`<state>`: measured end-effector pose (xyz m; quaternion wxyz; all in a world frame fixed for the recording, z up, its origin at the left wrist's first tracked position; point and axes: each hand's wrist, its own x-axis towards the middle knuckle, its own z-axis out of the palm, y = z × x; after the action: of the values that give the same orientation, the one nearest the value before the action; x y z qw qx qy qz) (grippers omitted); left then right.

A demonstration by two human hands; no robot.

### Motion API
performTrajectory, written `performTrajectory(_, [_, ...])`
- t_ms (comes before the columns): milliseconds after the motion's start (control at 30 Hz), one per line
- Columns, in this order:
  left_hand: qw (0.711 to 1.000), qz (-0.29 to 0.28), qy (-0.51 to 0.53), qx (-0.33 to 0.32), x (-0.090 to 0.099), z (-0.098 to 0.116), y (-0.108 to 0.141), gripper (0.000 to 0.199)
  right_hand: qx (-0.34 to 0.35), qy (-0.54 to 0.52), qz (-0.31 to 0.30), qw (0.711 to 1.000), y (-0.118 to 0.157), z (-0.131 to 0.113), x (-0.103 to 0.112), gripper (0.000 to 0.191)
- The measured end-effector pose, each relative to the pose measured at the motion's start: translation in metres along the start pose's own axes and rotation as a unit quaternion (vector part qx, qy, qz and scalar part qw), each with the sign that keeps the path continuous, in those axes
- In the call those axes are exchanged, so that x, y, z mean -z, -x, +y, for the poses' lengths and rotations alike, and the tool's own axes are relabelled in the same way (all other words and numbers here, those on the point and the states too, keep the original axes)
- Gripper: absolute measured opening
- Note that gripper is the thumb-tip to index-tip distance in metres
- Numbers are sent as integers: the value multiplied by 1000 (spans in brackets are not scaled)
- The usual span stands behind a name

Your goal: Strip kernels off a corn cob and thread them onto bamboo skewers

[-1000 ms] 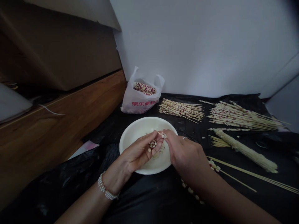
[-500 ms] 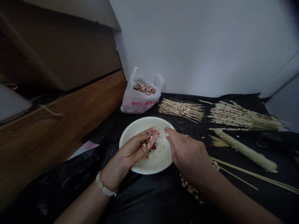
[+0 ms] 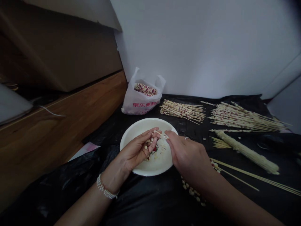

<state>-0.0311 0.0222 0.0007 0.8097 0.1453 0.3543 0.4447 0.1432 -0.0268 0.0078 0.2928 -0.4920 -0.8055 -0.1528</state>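
Over a white bowl [image 3: 134,127], my left hand [image 3: 133,152] is cupped palm-up around loose corn kernels [image 3: 146,147]. Its thumb and a finger pinch near the tip of a thin bamboo skewer [image 3: 158,133]; whether a kernel sits between them is too small to tell. My right hand [image 3: 189,155] grips that skewer from the right, with a pale kernel near its fingertips and its other fingers hidden beneath. Kernel bits and a red pattern show on the bowl's bottom. Below my right wrist lie more loose kernels [image 3: 191,190], partly covered by the forearm.
A white plastic bag [image 3: 141,103] holds a speckled corn cob [image 3: 145,89]. Bundles of kernel-threaded skewers [image 3: 180,110] lie right of it, with another larger pile [image 3: 240,116]. A bare cob [image 3: 249,151] and plain skewers [image 3: 254,174] rest on black plastic sheeting [image 3: 150,201].
The left fingertips have curled and shifted slightly around the skewer's tip. My right hand has moved a little, still gripping the skewer. Everything else has stayed in place.
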Motion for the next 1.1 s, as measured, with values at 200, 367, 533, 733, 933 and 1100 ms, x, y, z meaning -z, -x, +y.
performTrajectory(200, [1000, 8, 5, -8, -3, 0, 1, 21, -4, -4, -18, 1000, 0, 0, 1, 28])
performTrajectory(367, [1000, 13, 11, -14, -2, 1, 1, 20, -6, -8, -22, 1000, 0, 0, -1, 29])
performTrajectory(533, [1000, 23, 12, -16, 0, 1, 1, 23, -9, -15, -57, 998, -1, 0, 3, 21])
performTrajectory(733, [999, 19, 14, -28, -1, 1, 2, 14, 2, 12, -54, 998, -3, -2, 6, 19])
performTrajectory(933, [999, 32, 16, -19, -4, -1, 4, 10, 10, 16, -47, 999, -2, -1, 6, 21])
performTrajectory(1100, [999, 28, 9, -14, -6, -1, 4, 10, 12, 13, -48, 999, -2, -1, 4, 19])
